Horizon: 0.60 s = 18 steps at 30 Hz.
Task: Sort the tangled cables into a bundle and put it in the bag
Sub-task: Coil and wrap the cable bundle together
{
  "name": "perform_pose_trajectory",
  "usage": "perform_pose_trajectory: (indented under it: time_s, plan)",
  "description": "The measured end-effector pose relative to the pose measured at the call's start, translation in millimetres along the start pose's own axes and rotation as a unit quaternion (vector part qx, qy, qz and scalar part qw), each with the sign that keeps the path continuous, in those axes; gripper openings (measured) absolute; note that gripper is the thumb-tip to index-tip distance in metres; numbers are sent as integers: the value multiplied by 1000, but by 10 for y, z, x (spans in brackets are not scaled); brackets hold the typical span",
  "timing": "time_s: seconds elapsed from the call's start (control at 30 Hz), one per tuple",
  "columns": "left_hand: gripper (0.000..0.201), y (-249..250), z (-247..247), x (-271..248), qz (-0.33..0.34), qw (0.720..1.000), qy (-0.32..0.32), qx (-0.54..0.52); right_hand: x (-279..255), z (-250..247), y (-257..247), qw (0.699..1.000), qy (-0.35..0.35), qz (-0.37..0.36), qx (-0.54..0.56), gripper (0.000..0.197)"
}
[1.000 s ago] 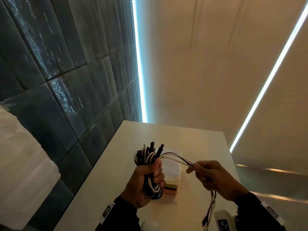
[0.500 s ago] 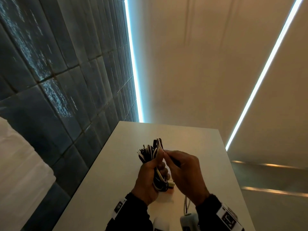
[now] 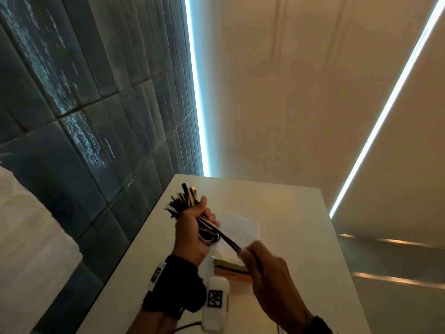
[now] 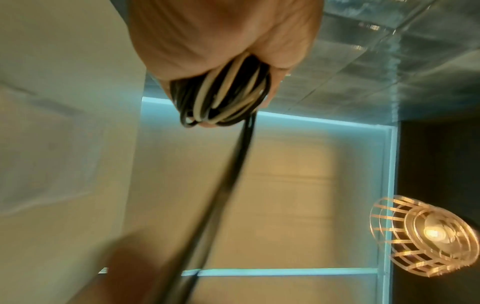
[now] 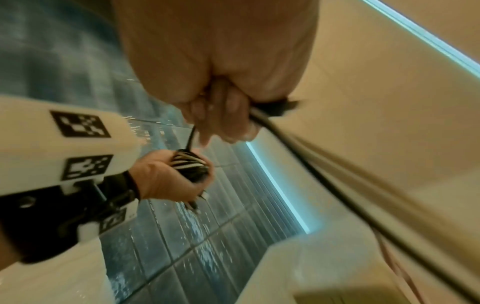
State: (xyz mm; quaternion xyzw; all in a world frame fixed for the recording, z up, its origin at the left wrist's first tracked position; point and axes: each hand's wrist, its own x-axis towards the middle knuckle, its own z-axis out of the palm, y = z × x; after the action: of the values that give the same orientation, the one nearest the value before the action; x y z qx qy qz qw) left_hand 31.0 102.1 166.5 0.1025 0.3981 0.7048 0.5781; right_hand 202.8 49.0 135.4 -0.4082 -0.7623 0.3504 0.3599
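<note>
Left hand (image 3: 190, 233) is gripping most cables as bundle (image 3: 186, 204), right hand (image 3: 267, 268) at 4 o'clock is pulling last strand (image 3: 230, 241) taut; bagging left.

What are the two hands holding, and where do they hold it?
The left hand grips the cable bundle around its middle. The right hand pinches a loose black cable that runs taut from the bundle.

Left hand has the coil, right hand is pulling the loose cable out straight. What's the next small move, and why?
Probably wrap the loose cable once more around the bundle: the left hand grips the bundle, the right hand holds that strand stretched straight between them, and its tail trails free.
</note>
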Motion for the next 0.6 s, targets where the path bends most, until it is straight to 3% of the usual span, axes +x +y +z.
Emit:
perform_pose_trajectory:
  time_s: [0.07,0.13,0.2,0.27,0.4,0.53,0.6]
  plan:
    - [29,99,-10,31,22,1000,-8,1,-132,-32,163,989,-88,77,90,26]
    - [32,89,-38,18,29,999,-20,9,-160,-152,275,949,-239,165,124,31]
    - [32,19,-59,4,32,999,-27,15,-86,-321,315,924,-315,180,118,24]
    - [28,-75,-66,-1,30,998,-40,24,37,-444,194,928,-276,176,179,25]
    - [17,-260,-15,-62,30,996,-66,52,269,-263,-2,947,-179,155,218,48]
    - [10,-291,12,-56,71,992,10,108,220,-98,-81,921,-99,179,332,43]
    - [16,-266,20,-45,42,992,33,111,169,-24,-42,919,-91,163,348,38]
